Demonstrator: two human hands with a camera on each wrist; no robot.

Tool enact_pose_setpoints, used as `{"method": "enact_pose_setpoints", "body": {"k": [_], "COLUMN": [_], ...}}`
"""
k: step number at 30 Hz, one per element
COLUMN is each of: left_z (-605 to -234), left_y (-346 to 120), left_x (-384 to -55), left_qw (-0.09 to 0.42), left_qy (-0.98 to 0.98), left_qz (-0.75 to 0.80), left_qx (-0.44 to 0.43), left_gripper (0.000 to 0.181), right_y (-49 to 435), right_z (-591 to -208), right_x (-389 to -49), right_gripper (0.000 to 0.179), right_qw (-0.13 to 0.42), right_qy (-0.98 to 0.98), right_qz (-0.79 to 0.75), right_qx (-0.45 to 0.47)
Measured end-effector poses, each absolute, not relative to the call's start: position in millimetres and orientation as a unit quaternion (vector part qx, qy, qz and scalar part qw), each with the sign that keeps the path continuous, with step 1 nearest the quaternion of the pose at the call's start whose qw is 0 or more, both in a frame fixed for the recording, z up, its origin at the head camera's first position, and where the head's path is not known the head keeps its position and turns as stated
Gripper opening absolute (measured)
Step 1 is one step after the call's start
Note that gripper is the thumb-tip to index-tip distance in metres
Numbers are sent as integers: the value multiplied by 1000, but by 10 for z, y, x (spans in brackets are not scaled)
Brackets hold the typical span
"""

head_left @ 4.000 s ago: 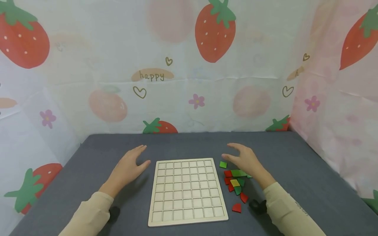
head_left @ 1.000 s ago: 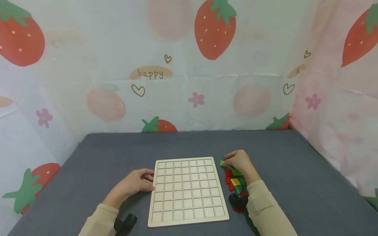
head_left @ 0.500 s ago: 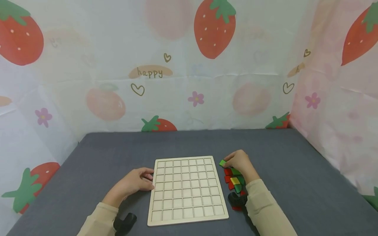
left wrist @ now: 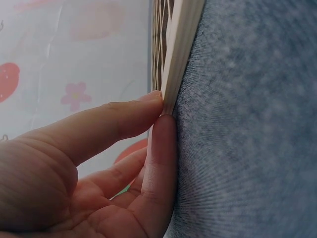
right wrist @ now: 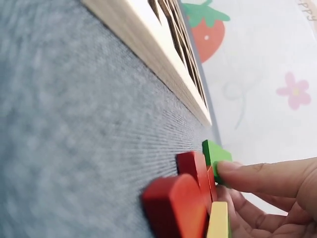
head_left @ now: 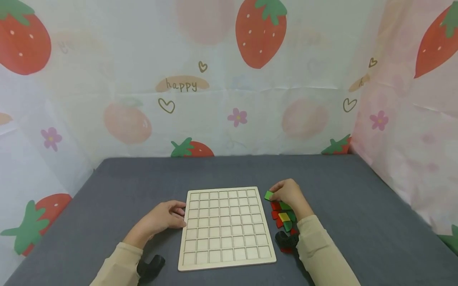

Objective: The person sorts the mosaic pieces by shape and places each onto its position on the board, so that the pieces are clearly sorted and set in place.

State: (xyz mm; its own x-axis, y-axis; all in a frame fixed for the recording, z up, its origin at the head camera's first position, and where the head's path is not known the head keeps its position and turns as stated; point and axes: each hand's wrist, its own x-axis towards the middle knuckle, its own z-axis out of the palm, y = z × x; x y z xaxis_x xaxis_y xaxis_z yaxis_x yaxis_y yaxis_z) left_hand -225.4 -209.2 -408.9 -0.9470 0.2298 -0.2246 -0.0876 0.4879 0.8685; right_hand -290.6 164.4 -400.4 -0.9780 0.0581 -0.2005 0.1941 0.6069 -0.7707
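Note:
A square wooden grid board (head_left: pixel 229 266) lies on the grey cloth, its shallow cells bare. At its left edge is my left hand (head_left: pixel 162 216); in the left wrist view the thumb (left wrist: pixel 131 116) and a finger (left wrist: pixel 162 148) meet on the board's side rim (left wrist: pixel 181 47), holding it. Beyond the board's right edge my right hand (head_left: pixel 290 195) pinches a light green tile (head_left: pixel 268 195), whose side also shows in the right wrist view. The tile looks tilted, close by the red tiles (right wrist: pixel 190 163). The other fingers sit partly hidden behind it.
Red, green and yellow tiles (head_left: pixel 284 217) lie in a loose cluster right of the board, some partly hidden under the right wrist. A black wrist camera (head_left: pixel 284 239) hangs over them, another (head_left: pixel 152 268) is at the left wrist. A strawberry-print curtain (head_left: pixel 236 91) encloses the table.
Both hands have come down from above the table, the left to the board's edge, the right onto the green tile. Over the last second that tile has turned slightly in the fingers.

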Motion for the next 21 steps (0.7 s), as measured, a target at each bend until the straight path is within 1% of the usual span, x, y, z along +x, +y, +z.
{"method": "enact_pose_setpoints", "body": {"k": [5,11,21], "left_z": [-4097,-4111,-4106], "left_y": [-2103,-2098,-2109], "left_x": [-2263,-2274,-2260], "left_qw": [156,153,162], "left_qy": [845,848,842], "left_qz": [509,505,513], "left_qx": [50,49,47], "left_gripper": [68,67,68], "right_y": [1660,1678,1671], "right_z": [-3998,-3986,-3961], "right_x": [-2925,-2930,-2914], "right_gripper": [17,18,17], "right_qw": [78,76,80], "right_qy": [885,875,864], "right_qz": [-454,-474,-494], "right_qx": [66,59,53]}}
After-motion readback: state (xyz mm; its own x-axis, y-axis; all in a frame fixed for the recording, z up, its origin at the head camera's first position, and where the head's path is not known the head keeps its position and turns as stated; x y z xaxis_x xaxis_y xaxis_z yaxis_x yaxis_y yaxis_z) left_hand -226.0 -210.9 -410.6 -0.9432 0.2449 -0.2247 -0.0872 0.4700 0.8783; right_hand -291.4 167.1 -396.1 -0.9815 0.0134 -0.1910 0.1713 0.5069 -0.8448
